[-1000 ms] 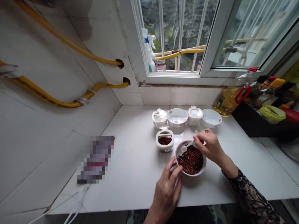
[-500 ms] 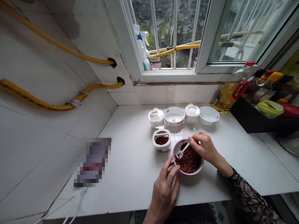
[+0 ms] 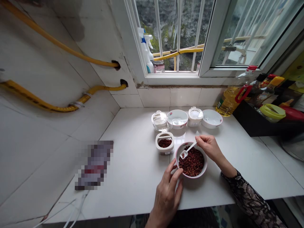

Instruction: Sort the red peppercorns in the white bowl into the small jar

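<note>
My right hand (image 3: 208, 146) pinches the handle of a small white spoon (image 3: 192, 147). The spoon's scoop is over the left part of a white bowl (image 3: 206, 166) with a pink rim, a few bits in it. Dark red dried peppercorns (image 3: 192, 163) fill much of that bowl. Against its lower left rim rest the fingers of my left hand (image 3: 168, 188), steadying it. Just left of the bowl stands a white seasoning jar (image 3: 163, 150) with its lid up and similar peppercorns inside.
Behind are a white bowl (image 3: 178, 115), a lidded jar (image 3: 195, 116) and another white bowl (image 3: 212, 117). An oil bottle (image 3: 229, 98) and a black rack (image 3: 251, 122) of condiments stand at the right. A blurred-out object (image 3: 96, 164) and white cables lie at the left.
My right hand has drawn back slightly to the right and lifted the spoon out of the peppercorns. My left hand stays at the bowl.
</note>
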